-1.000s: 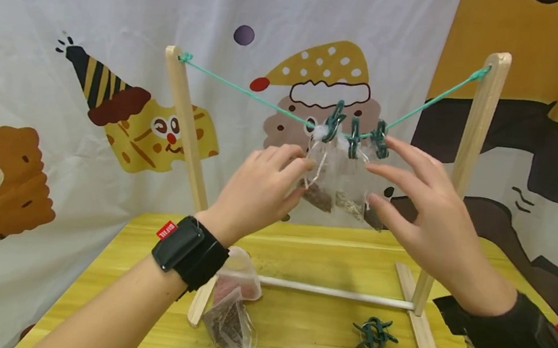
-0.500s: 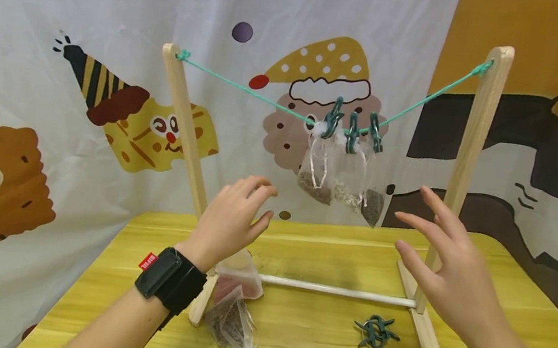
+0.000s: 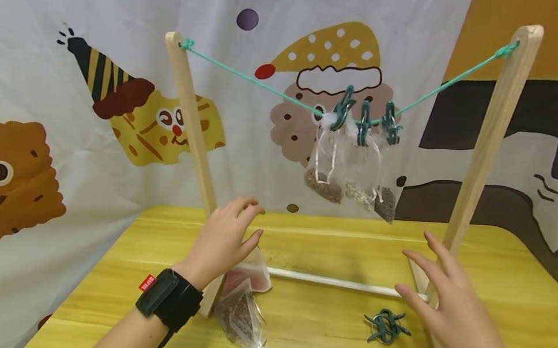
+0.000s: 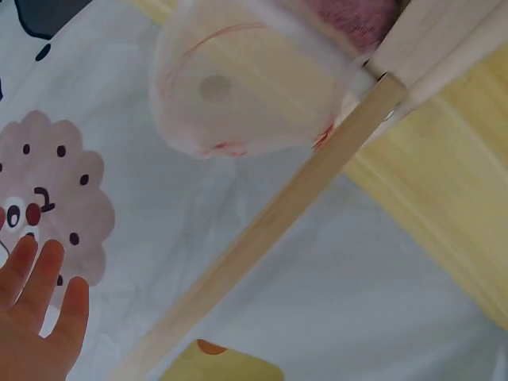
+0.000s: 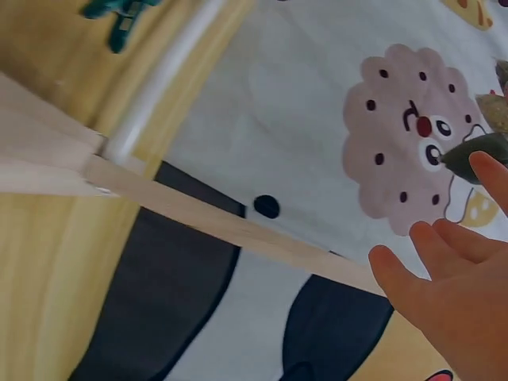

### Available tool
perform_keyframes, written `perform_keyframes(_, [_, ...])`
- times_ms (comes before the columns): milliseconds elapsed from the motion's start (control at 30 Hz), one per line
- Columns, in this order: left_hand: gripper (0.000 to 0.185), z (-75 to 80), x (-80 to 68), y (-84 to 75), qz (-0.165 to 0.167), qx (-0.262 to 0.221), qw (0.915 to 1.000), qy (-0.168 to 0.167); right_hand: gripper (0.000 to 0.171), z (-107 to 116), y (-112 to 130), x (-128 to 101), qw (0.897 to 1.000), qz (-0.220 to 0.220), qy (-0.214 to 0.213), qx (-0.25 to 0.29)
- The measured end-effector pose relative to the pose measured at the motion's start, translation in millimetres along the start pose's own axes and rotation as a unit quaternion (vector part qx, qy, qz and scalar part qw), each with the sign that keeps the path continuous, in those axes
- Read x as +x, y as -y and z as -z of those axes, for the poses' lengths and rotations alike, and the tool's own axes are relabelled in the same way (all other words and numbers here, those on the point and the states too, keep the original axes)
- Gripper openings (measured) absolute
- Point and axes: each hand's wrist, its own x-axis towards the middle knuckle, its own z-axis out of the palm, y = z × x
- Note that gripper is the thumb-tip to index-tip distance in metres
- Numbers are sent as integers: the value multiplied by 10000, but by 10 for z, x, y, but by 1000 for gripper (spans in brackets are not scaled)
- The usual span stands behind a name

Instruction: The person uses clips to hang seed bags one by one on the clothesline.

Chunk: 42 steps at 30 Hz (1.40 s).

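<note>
- The left hand [image 3: 223,238] hung over the yellow table [image 3: 508,266] beside the left wooden post [image 3: 192,123], fingers relaxed and slightly bent, gripping nothing.
- Just below that hand, two mesh sachets lay on the table at the foot of the post: a pink-filled sachet [image 3: 251,275] and a brown-filled sachet [image 3: 240,320], touching each other.
- The right hand [image 3: 455,317] was spread flat above the table, fingers straight and apart, holding nothing, close to the base of the right wooden post [image 3: 492,136].
- Loose green clips [image 3: 387,326] sat on the table just left of the right hand, apart from it.
- Up on the green cord [image 3: 249,79], strung between the two posts, three green clips [image 3: 364,120] sat side by side at the sagging middle.
- Three sheer sachets [image 3: 353,168] dangled from those clips, bunched together, each with dark or pale filling at the bottom; both hands were well below them.
- A white rod [image 3: 328,281] ran along the table between the two post feet.
- In the right wrist view, the straight fingers [image 5: 413,282] showed against the cartoon-printed cloth [image 5: 317,95].
</note>
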Motion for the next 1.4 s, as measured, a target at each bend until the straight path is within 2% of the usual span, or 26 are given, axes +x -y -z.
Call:
perform_keyframes(267, [35,-44,-140,44,235,51,9997,63,58,-122,-76,-109,9999,0,115,-17])
perform_keyframes(433, [36,-73,-227,49,442,2,9990,118,58,-199,-97,-154,9993,-92,369,-24])
perform_keyframes(633, [37,-141,-334,56,620,-33,9979,205,58,-289,-118,-199,9993,132,349,-1])
perform_keyframes(767, [39,-179,-384,56,761,-109,9966,287,59,-333,-131,-214,9987,155,479,-61])
perform_keyframes(1000, [44,-213,-436,61,1037,-329,9937,280,58,-414,-154,-260,9936,-45,1100,-238])
perform_keyframes(1167, [47,-279,-488,67,1240,-410,9912,195,60,-451,-189,-272,9835,-370,1767,-148])
perform_keyframes(1400, [51,-353,-569,29,1856,-620,9803,258,58,-498,-255,-323,9695,-395,2417,-92])
